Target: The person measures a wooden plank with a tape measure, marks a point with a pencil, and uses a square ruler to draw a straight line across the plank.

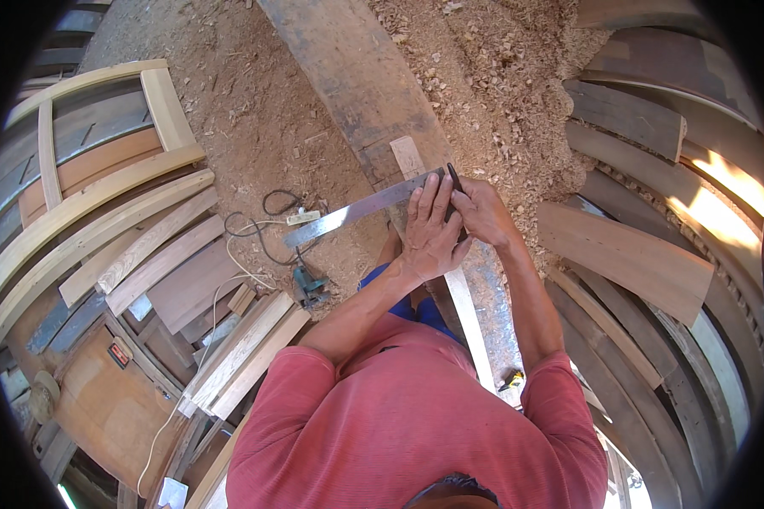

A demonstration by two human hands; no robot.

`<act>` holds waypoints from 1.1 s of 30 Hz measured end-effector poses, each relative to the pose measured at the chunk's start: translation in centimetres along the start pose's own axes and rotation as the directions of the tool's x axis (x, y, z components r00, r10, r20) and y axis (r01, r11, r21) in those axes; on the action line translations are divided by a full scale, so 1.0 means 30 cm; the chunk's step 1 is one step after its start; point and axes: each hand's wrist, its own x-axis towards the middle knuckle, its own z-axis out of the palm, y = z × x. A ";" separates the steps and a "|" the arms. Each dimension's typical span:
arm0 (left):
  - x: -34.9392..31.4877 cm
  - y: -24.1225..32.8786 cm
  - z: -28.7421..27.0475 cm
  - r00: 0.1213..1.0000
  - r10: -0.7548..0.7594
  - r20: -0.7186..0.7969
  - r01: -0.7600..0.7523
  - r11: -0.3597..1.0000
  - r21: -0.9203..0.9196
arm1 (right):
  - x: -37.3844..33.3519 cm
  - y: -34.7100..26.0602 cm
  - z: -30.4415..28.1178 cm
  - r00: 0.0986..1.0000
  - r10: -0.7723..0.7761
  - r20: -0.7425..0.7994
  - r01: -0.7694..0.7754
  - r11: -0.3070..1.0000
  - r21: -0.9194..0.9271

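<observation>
A pale wooden strip (469,327) runs lengthwise in front of me, and its far end rests on a wide worn plank (348,81). Across the strip lies a try square with a long steel blade (352,212) that reaches out to the left. My left hand (433,231) holds the square, its fingers laid over the blade's right end. Just beside it, my right hand (484,212) is closed around a dark narrow stick (454,177) that points away from me. Whether this stick is a pencil or the square's stock I cannot tell. Its lower part is hidden by my fingers.
A teal power tool (308,284) and a white socket block (303,218) with cords lie on the ground at left. Stacked timber (165,288) and a wooden frame (115,174) stand beyond. Boards (624,259) crowd the right. Shavings (492,76) cover the ground.
</observation>
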 end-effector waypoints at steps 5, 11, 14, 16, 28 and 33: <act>0.002 0.002 -0.004 1.000 0.015 -0.009 -0.015 1.000 -0.004 | 0.001 0.003 0.003 1.000 -0.011 0.001 0.011 1.000 0.015; 0.006 0.006 -0.009 1.000 0.007 -0.004 -0.007 1.000 -0.005 | -0.010 -0.062 -0.028 0.998 -0.039 -0.046 0.023 0.953 -0.302; 0.016 0.020 -0.023 1.000 -0.014 -0.014 0.014 1.000 -0.020 | 0.009 -0.047 -0.074 0.846 -0.390 -0.364 0.151 0.830 -0.537; 0.011 0.019 -0.024 1.000 -0.019 -0.012 0.019 1.000 -0.023 | -0.003 -0.127 -0.076 0.883 -0.247 -0.400 0.202 0.967 -0.153; 0.018 0.018 -0.034 0.999 -0.006 0.048 0.004 0.999 0.035 | 0.060 -0.209 -0.046 0.966 -0.227 -0.125 0.217 0.972 -0.089; 0.018 0.022 -0.030 0.999 -0.031 0.018 0.030 0.999 0.031 | 0.058 -0.202 -0.034 0.950 -0.287 -0.126 0.281 0.958 -0.063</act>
